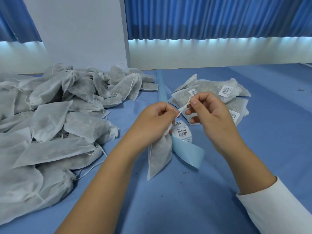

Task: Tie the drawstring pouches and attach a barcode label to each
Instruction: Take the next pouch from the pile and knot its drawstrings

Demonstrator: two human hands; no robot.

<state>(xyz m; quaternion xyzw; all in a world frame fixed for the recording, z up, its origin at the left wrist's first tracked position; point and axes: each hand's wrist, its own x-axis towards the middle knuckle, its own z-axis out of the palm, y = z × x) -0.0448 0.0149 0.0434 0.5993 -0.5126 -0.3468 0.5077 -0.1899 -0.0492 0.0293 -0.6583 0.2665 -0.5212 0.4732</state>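
1. Far left on my feed, a big heap of grey-white pouches (50, 119) sprawls over the blue table (168, 200), with loose strings trailing from several.
2. The left hand (155, 122) is closed in a fist round the gathered neck of one pouch (158, 157). The pouch body hangs down from the fist toward the table; I cannot tell whether its lower tip touches.
3. A white drawstring (183, 108) runs taut from that fist up and right to the other hand.
4. Just behind the held pouch, a roll of barcode labels (182, 132) lies on the table, its pale blue backing strip (189, 154) curling out toward me.
5. The right hand (212, 114) pinches the drawstring's end between thumb and forefinger, the other fingers curled beneath. A white sleeve (278, 208) covers that forearm.
6. Beyond the right hand sits a small pile of labelled pouches (211, 88), a barcode sticker (225, 90) showing on the top one.
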